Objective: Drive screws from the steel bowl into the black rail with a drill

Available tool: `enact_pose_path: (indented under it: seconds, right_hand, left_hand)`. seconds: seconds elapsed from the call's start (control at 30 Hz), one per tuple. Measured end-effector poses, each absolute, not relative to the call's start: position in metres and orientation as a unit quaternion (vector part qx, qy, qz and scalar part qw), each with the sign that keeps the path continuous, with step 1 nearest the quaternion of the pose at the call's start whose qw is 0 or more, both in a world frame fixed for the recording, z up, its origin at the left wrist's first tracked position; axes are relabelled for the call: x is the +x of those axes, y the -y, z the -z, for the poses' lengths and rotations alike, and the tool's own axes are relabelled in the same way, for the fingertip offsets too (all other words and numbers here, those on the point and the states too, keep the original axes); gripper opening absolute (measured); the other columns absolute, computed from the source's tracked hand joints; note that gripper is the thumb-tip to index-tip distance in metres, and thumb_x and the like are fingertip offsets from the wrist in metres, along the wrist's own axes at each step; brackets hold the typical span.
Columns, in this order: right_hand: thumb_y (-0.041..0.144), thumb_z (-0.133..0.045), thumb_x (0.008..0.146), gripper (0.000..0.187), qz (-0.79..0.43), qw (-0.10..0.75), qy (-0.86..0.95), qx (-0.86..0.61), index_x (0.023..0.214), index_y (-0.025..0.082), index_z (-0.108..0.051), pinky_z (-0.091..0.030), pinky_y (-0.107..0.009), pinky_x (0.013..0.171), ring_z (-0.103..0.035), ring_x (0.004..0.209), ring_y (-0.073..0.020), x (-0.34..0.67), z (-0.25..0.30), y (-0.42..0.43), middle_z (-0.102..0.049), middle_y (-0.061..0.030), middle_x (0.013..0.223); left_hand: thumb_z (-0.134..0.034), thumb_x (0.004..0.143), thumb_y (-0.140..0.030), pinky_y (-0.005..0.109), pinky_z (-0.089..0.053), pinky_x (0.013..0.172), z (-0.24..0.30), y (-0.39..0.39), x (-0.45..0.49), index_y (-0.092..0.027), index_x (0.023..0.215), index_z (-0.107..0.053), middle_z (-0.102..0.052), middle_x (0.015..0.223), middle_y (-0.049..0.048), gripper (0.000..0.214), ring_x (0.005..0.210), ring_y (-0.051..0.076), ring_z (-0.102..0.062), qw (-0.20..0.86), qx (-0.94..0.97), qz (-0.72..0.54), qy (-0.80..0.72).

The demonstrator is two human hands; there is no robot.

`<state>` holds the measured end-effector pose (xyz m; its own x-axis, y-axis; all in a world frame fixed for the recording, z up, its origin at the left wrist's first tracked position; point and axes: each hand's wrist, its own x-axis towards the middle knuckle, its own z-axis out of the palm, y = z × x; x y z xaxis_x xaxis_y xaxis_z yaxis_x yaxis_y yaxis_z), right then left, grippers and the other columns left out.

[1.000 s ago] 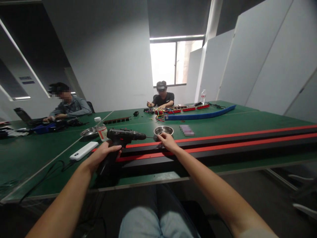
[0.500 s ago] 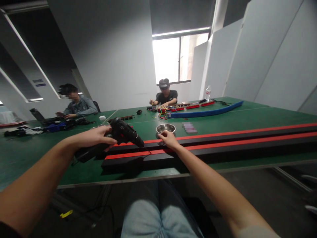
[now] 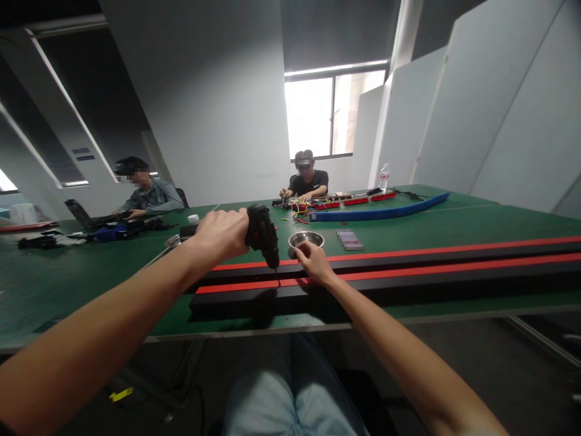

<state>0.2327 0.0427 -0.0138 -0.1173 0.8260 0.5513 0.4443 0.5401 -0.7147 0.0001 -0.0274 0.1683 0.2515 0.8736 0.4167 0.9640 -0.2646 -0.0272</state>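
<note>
My left hand (image 3: 222, 231) is closed around the grip of a black cordless drill (image 3: 263, 237). The drill points down, and its thin bit meets or nearly meets the red top strip of the nearer long black bar (image 3: 399, 288). A second black bar with a red strip (image 3: 385, 251) lies parallel just behind. In front of a round metal bowl (image 3: 318, 241), my right hand (image 3: 314, 261) has thumb and fingers pinched together over the bars. Whatever the pinch holds is too small and dark to make out.
A pixelated flat item (image 3: 349, 240) lies right of the bowl. Farther back are a curved blue strip (image 3: 385, 213), red parts with wires (image 3: 356, 201) and a water bottle (image 3: 384, 177). Two people sit across the table, one (image 3: 309, 181) handling wires, the other (image 3: 152, 194) by a laptop.
My left hand has swung the drill to the right and tipped it from slanting to nearly upright over the nearer bar. My right hand stays by the bowl, fingers still pinched.
</note>
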Motion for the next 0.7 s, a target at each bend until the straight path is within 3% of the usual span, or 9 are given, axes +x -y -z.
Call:
enact_pose_path:
  seconds: [0.17, 0.33, 0.5, 0.7]
  right_hand:
    - [0.031, -0.050, 0.099, 0.019, -0.096, 0.345, 0.781, -0.512, 0.090, 0.020, -0.063, -0.036, -0.027, 0.067, -0.063, 0.075, -0.0187, 0.280, 0.015, -0.014, -0.072, -0.0081, 0.089]
    - [0.029, -0.045, 0.102, 0.017, 0.008, 0.236, 0.769, -0.594, 0.101, 0.019, -0.060, -0.032, -0.027, 0.064, -0.064, 0.073, -0.0193, 0.355, 0.030, 0.012, -0.072, -0.0103, 0.089]
    - [0.026, -0.037, 0.104, 0.020, 0.057, 0.207, 0.734, -0.644, 0.108, 0.018, -0.055, -0.027, -0.029, 0.060, -0.063, 0.071, -0.0204, 0.384, 0.039, 0.024, -0.071, -0.0102, 0.088]
    - [0.032, -0.034, 0.106, 0.026, 0.091, 0.207, 0.649, -0.726, 0.110, 0.018, -0.056, -0.022, -0.030, 0.058, -0.058, 0.059, -0.0193, 0.366, 0.042, 0.028, -0.069, -0.0076, 0.077]
  left_hand:
    - [-0.072, 0.077, -0.041, 0.036, -0.036, 0.067, -0.167, 0.036, 0.004, -0.013, 0.100, -0.064, -0.069, 0.082, 0.0206, 0.037, 0.075, 0.034, -0.066, 0.219, -0.787, 0.064, 0.574]
    - [-0.074, 0.075, -0.036, 0.034, -0.034, 0.064, -0.173, 0.038, -0.002, -0.015, 0.098, -0.068, -0.068, 0.078, 0.0165, 0.032, 0.071, 0.032, -0.065, 0.215, -0.792, 0.045, 0.570]
    - [-0.091, 0.053, -0.027, 0.030, -0.031, 0.060, -0.181, 0.029, -0.024, -0.023, 0.075, -0.072, -0.061, 0.063, 0.0050, 0.029, 0.065, 0.027, -0.062, -0.013, -0.833, 0.126, 0.538]
    - [-0.093, 0.051, -0.025, 0.026, -0.036, 0.056, -0.182, 0.039, -0.046, -0.023, 0.069, -0.076, -0.065, 0.063, 0.0036, 0.025, 0.067, 0.026, -0.064, -0.146, -0.799, 0.198, 0.548]
